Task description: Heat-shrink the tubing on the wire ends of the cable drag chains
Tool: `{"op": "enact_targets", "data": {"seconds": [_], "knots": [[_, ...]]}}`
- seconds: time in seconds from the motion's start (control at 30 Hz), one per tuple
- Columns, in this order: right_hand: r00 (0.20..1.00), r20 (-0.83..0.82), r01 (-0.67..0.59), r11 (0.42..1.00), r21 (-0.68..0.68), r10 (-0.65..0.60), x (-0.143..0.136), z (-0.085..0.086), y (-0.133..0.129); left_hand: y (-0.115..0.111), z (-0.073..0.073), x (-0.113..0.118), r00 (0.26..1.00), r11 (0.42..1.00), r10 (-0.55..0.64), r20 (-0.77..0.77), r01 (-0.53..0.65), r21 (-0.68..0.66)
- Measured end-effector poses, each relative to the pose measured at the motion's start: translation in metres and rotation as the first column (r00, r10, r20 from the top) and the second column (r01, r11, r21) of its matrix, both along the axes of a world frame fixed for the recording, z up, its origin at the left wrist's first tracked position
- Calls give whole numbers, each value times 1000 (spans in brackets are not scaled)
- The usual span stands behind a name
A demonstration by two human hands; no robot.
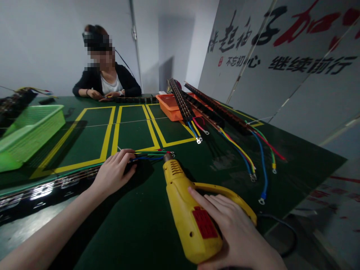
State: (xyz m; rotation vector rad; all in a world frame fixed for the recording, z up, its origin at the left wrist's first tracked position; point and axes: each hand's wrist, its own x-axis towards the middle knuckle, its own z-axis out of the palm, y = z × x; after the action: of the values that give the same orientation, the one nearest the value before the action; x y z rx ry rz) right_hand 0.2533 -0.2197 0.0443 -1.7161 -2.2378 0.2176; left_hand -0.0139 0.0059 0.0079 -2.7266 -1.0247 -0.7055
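A green worktop is spreading beneath the left hand, which is pinching wires, seemingly to keep their ends by the nozzle to its right; the right hand is gripping the yellow heat gun between both hands, probably to steady it.

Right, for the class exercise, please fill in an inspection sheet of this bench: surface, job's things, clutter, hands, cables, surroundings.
Surface: dark green table, marked with yellow outlines.
Job's things: yellow heat gun, its nozzle close to the ends of the near wires; near black strip at left.
Clutter: green basket at left; orange basket farther off, a black strip lying over it.
Hands: left hand on the near wires; right hand on the heat gun.
Cables: dark cord right of the heat gun; its far end cannot be made out.
Surroundings: co-worker across the table; lettered wall at right.
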Motion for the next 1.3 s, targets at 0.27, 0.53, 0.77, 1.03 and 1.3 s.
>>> {"op": "enact_targets", "data": {"seconds": [0.27,0.53,0.77,1.03,1.3], "knots": [[998,54,28,997,-65,-25,5,-6,-4,19,34,15,992,988,124,24,-126,85],[995,101,17,999,-46,-12,-4,-10,-6,65,33,40,991,911,-12,-130,-43,-410],[987,158,-44,999,14,41,-32,-7,-4,68,35,36,994,740,-43,-102,-37,-671],[988,104,-95,985,-141,110,-55,-8,13,69,30,30,992,638,-82,92,123,-761],[989,98,-109,993,-44,113,-53,-13,9,68,27,26,988,500,-47,145,149,-853]]}}
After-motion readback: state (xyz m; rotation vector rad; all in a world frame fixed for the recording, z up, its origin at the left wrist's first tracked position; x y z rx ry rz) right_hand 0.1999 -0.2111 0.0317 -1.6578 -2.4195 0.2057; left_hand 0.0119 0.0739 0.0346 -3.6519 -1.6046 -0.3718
